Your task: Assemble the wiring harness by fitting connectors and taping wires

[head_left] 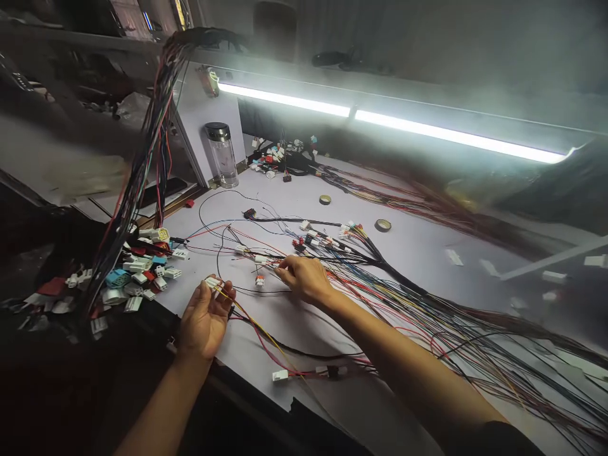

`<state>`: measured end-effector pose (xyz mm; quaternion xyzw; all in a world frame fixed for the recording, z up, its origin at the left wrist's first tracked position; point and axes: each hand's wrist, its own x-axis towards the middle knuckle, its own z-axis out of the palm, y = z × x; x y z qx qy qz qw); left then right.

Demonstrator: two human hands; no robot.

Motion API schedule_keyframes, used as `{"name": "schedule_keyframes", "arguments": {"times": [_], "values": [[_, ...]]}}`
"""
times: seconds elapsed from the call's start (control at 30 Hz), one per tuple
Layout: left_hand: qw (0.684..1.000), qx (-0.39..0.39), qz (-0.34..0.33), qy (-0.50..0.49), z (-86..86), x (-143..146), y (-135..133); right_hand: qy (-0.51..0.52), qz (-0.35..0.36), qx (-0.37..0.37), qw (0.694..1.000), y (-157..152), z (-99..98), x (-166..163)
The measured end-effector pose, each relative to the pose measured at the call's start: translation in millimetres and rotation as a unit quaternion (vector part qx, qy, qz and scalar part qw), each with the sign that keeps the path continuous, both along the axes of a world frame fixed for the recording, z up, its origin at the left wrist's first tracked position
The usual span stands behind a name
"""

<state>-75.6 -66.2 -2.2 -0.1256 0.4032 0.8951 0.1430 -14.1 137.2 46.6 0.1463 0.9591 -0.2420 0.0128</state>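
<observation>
My left hand is palm up near the table's front edge, fingers curled round a small white connector with yellow and red wires trailing right. My right hand reaches forward over the white table, its fingertips pinching thin wires beside a small white connector. A wide bundle of coloured wires fans out to the right, under and beyond my right forearm.
Loose white, blue and red connectors lie heaped at the left below a hanging wire harness. A clear bottle stands at the back left. Two tape rolls lie on the table. A light tube runs overhead.
</observation>
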Motion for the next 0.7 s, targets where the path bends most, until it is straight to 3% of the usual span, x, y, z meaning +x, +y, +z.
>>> {"name": "schedule_keyframes", "arguments": {"times": [0.17,0.27,0.4,0.6,0.7], "values": [[0.988,0.027,-0.141,0.052,5.2,5.4,20.9,0.072,0.031,0.007,0.997,-1.4,7.7,-3.7],[0.988,0.037,-0.133,0.075,7.1,-10.1,32.5,0.113,0.091,-0.033,0.989,0.8,14.1,4.2],[0.992,0.046,-0.085,0.078,6.8,-36.3,35.2,0.203,0.145,-0.164,0.954,5.2,25.7,27.3],[0.995,0.032,-0.032,0.088,8.9,-41.7,15.3,0.341,-0.024,-0.309,0.887,2.7,39.3,49.5],[0.995,0.045,-0.005,0.085,12.8,-38.9,-2.3,0.377,-0.075,-0.314,0.868,1.7,39.2,48.6]]}}
